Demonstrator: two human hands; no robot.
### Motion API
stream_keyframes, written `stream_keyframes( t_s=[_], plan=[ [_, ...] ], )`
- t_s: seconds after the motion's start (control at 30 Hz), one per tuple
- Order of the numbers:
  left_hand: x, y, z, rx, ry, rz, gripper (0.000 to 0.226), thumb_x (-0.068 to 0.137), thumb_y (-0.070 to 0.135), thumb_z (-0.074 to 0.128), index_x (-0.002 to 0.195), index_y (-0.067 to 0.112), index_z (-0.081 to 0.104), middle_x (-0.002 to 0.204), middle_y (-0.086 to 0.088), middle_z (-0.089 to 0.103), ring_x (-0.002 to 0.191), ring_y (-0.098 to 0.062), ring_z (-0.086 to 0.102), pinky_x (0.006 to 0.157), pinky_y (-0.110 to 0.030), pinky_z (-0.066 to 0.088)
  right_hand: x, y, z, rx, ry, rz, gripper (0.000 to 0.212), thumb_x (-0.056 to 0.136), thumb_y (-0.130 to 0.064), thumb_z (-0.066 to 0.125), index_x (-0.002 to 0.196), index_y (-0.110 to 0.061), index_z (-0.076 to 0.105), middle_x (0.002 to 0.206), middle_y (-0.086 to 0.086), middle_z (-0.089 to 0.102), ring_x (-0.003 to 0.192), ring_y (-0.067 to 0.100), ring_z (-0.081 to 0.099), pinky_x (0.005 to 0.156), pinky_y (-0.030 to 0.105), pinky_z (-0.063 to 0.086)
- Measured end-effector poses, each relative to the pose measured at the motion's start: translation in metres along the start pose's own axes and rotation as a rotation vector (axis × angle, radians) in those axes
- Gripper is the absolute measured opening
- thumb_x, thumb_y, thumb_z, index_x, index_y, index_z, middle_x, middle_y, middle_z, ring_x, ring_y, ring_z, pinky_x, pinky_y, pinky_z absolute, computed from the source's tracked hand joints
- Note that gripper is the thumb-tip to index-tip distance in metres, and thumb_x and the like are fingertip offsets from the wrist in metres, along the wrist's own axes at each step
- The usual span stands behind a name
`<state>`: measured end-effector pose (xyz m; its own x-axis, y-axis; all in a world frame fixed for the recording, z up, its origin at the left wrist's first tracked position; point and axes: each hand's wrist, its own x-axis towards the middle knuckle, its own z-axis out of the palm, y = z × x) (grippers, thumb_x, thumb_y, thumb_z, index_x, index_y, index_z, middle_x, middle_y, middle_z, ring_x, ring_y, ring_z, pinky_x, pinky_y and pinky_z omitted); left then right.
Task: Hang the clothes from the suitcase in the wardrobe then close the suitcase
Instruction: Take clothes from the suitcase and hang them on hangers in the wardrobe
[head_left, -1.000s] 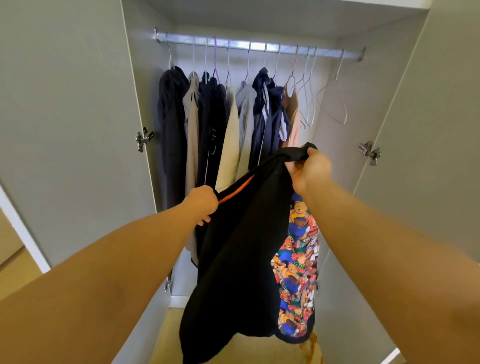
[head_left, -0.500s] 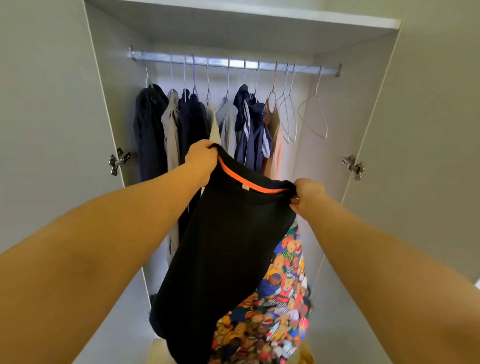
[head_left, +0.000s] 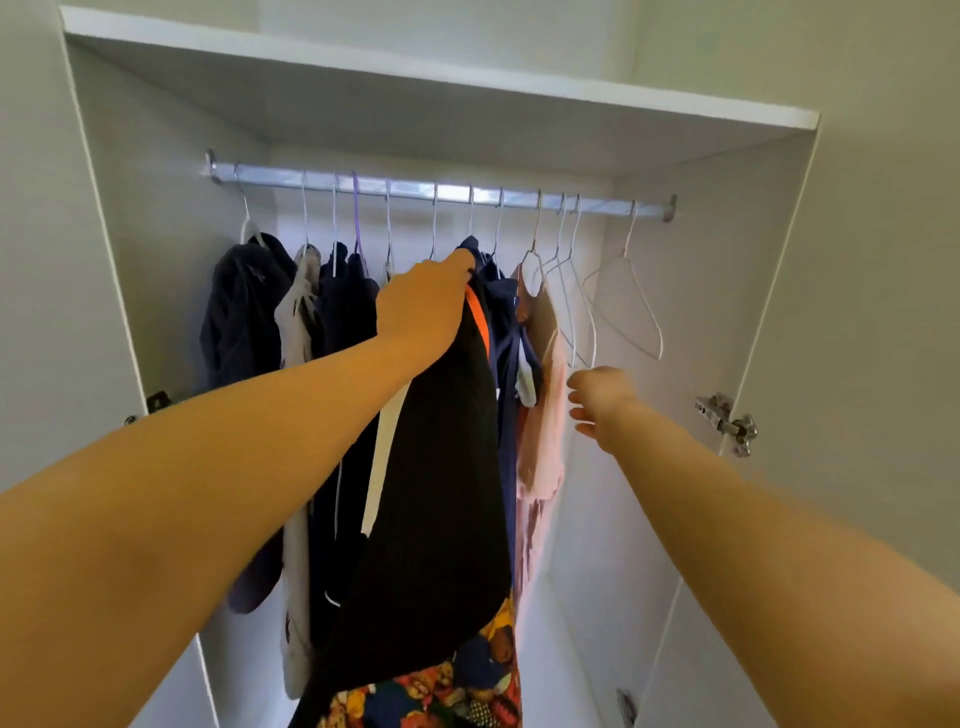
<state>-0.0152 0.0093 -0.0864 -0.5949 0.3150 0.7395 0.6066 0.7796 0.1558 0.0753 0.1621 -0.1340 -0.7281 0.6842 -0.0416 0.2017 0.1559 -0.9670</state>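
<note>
Head view: a person is standing at an open white wardrobe (head_left: 727, 312), holding up a black garment with an orange neck trim and a colourful cartoon-print hem (head_left: 441, 493) in front of the clothes already hung on the silver metal rail (head_left: 441, 192). The left hand (head_left: 423, 312) is gripping the garment by its collar, arm stretched up and forward, knuckles towards the camera. The right hand (head_left: 597, 397) is reaching with fingers spread and empty towards the bare white wire hangers (head_left: 623, 306) at the rail's right end, just below them and not yet touching. The risk, judging from here: with only one hand pinching the collar, the heavy cloth may be slipping or twisting (its hem is hanging out of frame), and the crowded hangers may be tangling as one is pulled free. The suitcase is not in view.
</note>
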Motion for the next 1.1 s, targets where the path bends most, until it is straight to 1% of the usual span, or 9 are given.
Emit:
stream_keyframes(
  t_s=[0.17, 0.3, 0.43, 0.6, 0.67, 0.77, 0.93, 1.0, 1.1],
  plan=[
    [0.057, -0.011, 0.040, -0.588, -0.097, -0.336, 0.026, 0.101, 0.017, 0.034, 0.114, 0.011, 0.056, 0.113, -0.014, 0.059, 0.102, -0.033, 0.055, 0.085, -0.040, 0.044, 0.069, -0.036, 0.010, -0.184, 0.097, -0.156, 0.034, 0.092, -0.003, 0.040, 0.124, 0.002, 0.050, 0.105, 0.016, 0.052, 0.093, 0.034, 0.050, 0.077, 0.036, 0.044],
    [0.101, -0.023, 0.077, -0.855, -0.263, -0.504, 0.032, 0.100, 0.013, 0.038, 0.126, 0.003, 0.053, 0.135, -0.016, 0.050, 0.121, -0.032, 0.049, 0.103, -0.036, 0.041, 0.122, -0.055, 0.026, -0.297, 0.128, -0.182, 0.041, 0.094, -0.004, 0.039, 0.135, 0.000, 0.041, 0.133, 0.021, 0.048, 0.120, 0.039, 0.047, 0.097, 0.043, 0.042],
    [0.126, -0.026, 0.106, -0.938, -0.390, -0.502, 0.033, 0.099, 0.009, 0.037, 0.127, -0.001, 0.052, 0.122, -0.017, 0.052, 0.105, -0.024, 0.048, 0.091, -0.031, 0.040, 0.158, -0.058, 0.043, -0.298, 0.074, -0.150, 0.043, 0.099, -0.015, 0.036, 0.140, -0.001, 0.032, 0.136, 0.016, 0.043, 0.127, 0.036, 0.041, 0.100, 0.040, 0.038],
    [0.142, -0.029, 0.135, -0.988, -0.460, -0.549, 0.031, 0.099, 0.010, 0.039, 0.126, 0.005, 0.053, 0.130, -0.017, 0.052, 0.121, -0.031, 0.048, 0.103, -0.043, 0.042, 0.191, -0.060, 0.055, -0.082, 0.079, -0.168, 0.057, 0.093, -0.038, 0.051, 0.135, -0.001, 0.040, 0.128, 0.015, 0.051, 0.104, 0.027, 0.048, 0.086, 0.035, 0.040],
    [0.144, -0.027, 0.144, -1.009, -0.468, -0.552, 0.032, 0.099, 0.011, 0.040, 0.128, 0.007, 0.053, 0.132, -0.016, 0.051, 0.122, -0.031, 0.048, 0.102, -0.041, 0.043, 0.206, -0.063, 0.057, -0.035, 0.123, -0.166, 0.057, 0.094, -0.045, 0.045, 0.129, 0.000, 0.047, 0.125, 0.016, 0.054, 0.108, 0.031, 0.052, 0.092, 0.039, 0.043],
    [0.143, -0.024, 0.148, -0.989, -0.472, -0.561, 0.032, 0.099, 0.013, 0.039, 0.129, 0.010, 0.053, 0.132, -0.014, 0.051, 0.120, -0.029, 0.048, 0.101, -0.040, 0.044, 0.226, -0.067, 0.054, 0.015, 0.205, -0.156, 0.046, 0.099, -0.034, 0.034, 0.121, 0.001, 0.054, 0.116, 0.018, 0.059, 0.104, 0.037, 0.056, 0.094, 0.044, 0.046],
    [0.136, -0.014, 0.138, -0.862, -0.420, -0.521, 0.029, 0.101, 0.012, 0.035, 0.120, 0.006, 0.055, 0.112, -0.011, 0.053, 0.097, -0.021, 0.049, 0.079, -0.029, 0.043, 0.223, -0.062, 0.048, 0.046, 0.267, -0.263, 0.036, 0.099, -0.024, 0.036, 0.109, 0.004, 0.056, 0.088, 0.012, 0.053, 0.060, 0.019, 0.041, 0.056, 0.030, 0.034],
    [0.129, -0.009, 0.134, -0.823, -0.375, -0.535, 0.024, 0.100, 0.010, 0.036, 0.107, 0.004, 0.057, 0.096, -0.007, 0.049, 0.084, -0.015, 0.044, 0.070, -0.024, 0.036, 0.211, -0.059, 0.046, 0.071, 0.255, -0.265, 0.039, 0.096, -0.026, 0.041, 0.107, 0.009, 0.055, 0.081, 0.012, 0.050, 0.056, 0.017, 0.036, 0.057, 0.032, 0.034],
    [0.107, 0.002, 0.123, -0.809, -0.313, -0.572, 0.028, 0.100, 0.011, 0.039, 0.122, 0.002, 0.054, 0.106, -0.010, 0.051, 0.090, -0.017, 0.043, 0.076, -0.026, 0.035, 0.188, -0.047, 0.036, 0.112, 0.228, -0.233, 0.044, 0.092, -0.028, 0.045, 0.098, 0.014, 0.054, 0.067, 0.010, 0.039, 0.059, 0.020, 0.033, 0.064, 0.033, 0.034]
  ],
)
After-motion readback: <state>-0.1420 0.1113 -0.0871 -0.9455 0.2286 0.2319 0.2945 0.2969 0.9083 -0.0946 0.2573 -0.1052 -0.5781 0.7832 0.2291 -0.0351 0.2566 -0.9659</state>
